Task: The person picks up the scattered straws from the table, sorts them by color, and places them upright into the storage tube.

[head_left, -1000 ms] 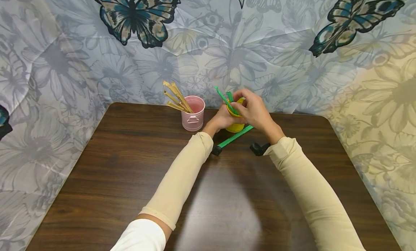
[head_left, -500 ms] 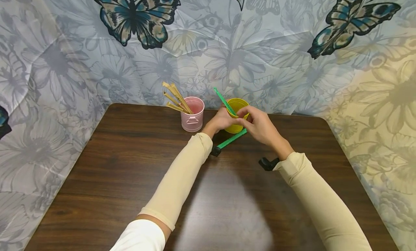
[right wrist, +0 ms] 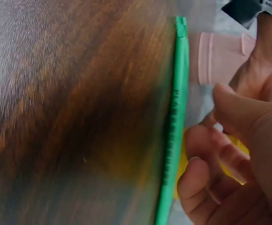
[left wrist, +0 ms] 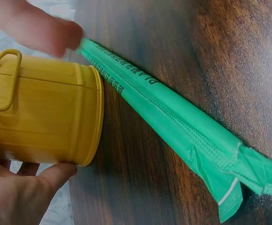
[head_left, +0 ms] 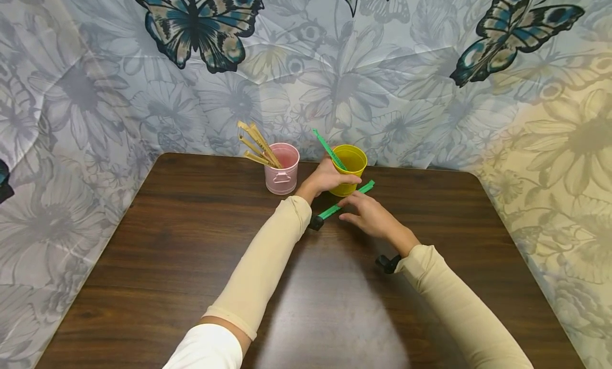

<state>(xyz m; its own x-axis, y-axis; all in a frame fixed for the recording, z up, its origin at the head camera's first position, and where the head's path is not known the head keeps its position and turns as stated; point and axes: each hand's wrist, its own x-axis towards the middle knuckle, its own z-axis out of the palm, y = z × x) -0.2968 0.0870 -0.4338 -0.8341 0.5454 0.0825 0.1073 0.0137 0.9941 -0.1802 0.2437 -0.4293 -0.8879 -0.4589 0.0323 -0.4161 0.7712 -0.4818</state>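
My left hand [head_left: 327, 175] grips a yellow bucket [head_left: 351, 170] from its left side, thumb across the front. A green wrapped straw [head_left: 330, 148] leans in it, its end sticking out past the rim. On the table in front of the bucket lie green wrapped straws [left wrist: 145, 101], seemingly two side by side in the left wrist view. Just over them hovers my right hand [head_left: 370, 215], fingers loosely bent and holding nothing. In the right wrist view its fingertips [right wrist: 194, 176] are close to a green straw [right wrist: 176, 108]; contact cannot be made out.
A pink bucket [head_left: 281, 178] with several tan wrapped straws [head_left: 260, 143] stands left of the yellow one. Behind the brown table [head_left: 191, 263] hangs a butterfly-print cloth [head_left: 344, 77]. Black wrist cameras [head_left: 388, 264] sit by both wrists.
My right hand has drawn back from the yellow bucket's mouth and come down to the straws on the table. A second green tip no longer shows above the rim. The left hand keeps its place.
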